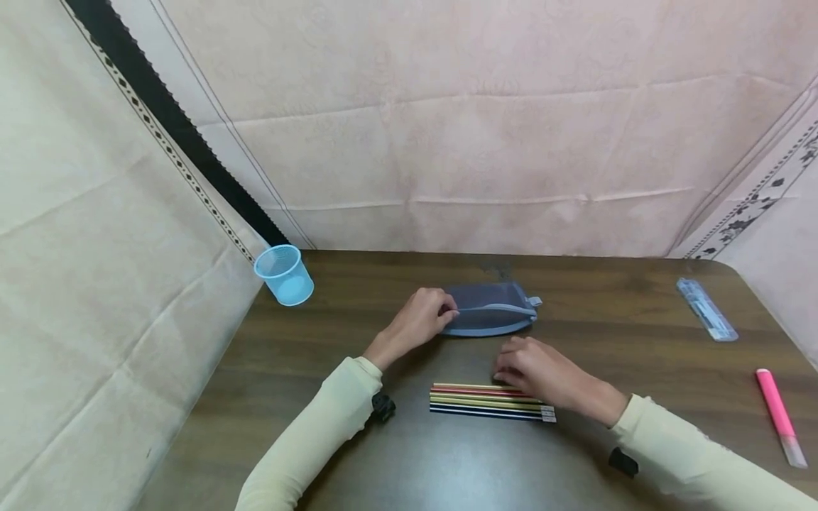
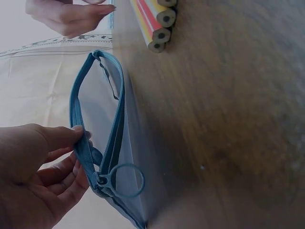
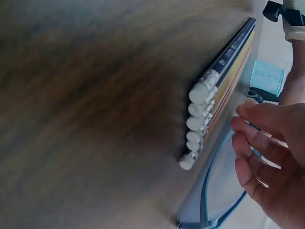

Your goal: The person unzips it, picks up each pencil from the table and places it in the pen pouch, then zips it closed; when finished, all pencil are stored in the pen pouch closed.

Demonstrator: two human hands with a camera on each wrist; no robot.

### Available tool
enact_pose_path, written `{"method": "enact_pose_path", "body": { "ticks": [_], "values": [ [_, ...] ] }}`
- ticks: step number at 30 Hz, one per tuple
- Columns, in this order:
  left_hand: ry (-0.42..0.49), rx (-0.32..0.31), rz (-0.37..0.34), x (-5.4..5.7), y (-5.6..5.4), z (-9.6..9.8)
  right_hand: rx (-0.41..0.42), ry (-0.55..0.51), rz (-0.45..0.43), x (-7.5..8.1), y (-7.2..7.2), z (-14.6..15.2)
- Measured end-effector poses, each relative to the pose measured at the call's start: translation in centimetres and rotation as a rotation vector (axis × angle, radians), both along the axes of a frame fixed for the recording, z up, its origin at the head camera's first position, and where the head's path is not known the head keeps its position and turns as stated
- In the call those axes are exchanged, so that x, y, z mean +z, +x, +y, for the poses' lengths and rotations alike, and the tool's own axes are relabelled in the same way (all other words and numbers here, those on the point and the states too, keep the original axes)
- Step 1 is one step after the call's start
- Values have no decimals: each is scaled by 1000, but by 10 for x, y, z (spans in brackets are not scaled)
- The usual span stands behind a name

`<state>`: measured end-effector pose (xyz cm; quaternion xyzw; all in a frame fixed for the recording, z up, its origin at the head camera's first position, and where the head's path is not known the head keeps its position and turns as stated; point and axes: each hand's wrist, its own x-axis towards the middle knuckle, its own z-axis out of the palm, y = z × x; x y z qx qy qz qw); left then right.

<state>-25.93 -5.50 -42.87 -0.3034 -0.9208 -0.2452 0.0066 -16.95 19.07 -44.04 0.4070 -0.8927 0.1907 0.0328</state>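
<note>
Pale cloth (image 1: pixel 473 142) backs a brown wood-grain table (image 1: pixel 447 468); a person's left hand (image 1: pixel 418 317) pinches a translucent blue zippered pouch (image 1: pixel 488 324) near the far edge, multicoloured pencils (image 1: pixel 479 402) lie before it, and the right hand (image 1: pixel 543 369) hovers empty, fingers loosely bent.

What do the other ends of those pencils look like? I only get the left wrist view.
Observer: The pencils have white, round ends there, as the right wrist view shows.
Visitor: Neat! What else is around?
Observer: The head view shows a pink pen near the right edge of the table.
Visitor: And over on the left?
Observer: A blue cup, near the table's far left corner.
</note>
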Motion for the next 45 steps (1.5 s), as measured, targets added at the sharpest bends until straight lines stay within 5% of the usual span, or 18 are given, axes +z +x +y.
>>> {"method": "enact_pose_path", "body": {
  "ticks": [20,45],
  "values": [
    [-21,1,19,-4,2,-1,-8,42,-145,-6,-1,0],
    [-6,-9,12,-8,0,-4,9,52,-174,-3,1,-3]
  ]
}}
